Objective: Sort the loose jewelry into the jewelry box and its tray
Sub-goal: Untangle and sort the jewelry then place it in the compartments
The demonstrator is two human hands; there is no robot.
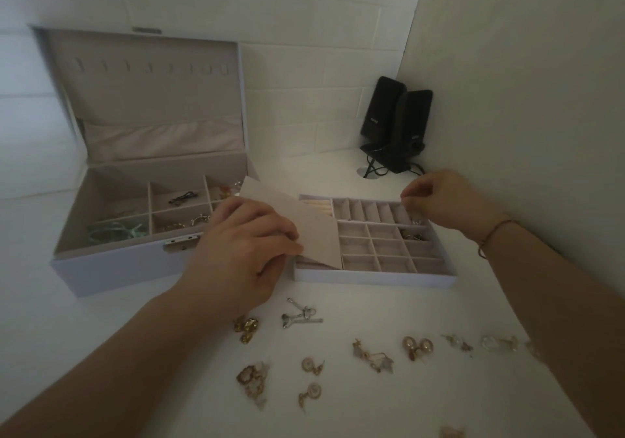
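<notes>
Head view: left hand [241,251] is pinching one beige velvet flap [297,226]; right hand [439,201] is pinching something too small to identify above one lilac compartmented tray [372,277], beside one open lilac jewelry box [111,273].

The scene is dim and grey, with a brighter patch on the white tabletop [338,174] behind the pale compartmented tray [372,277]. Wall lines bow from wide-angle distortion; edges darken, and the small gold earrings [248,326] look soft.
</notes>
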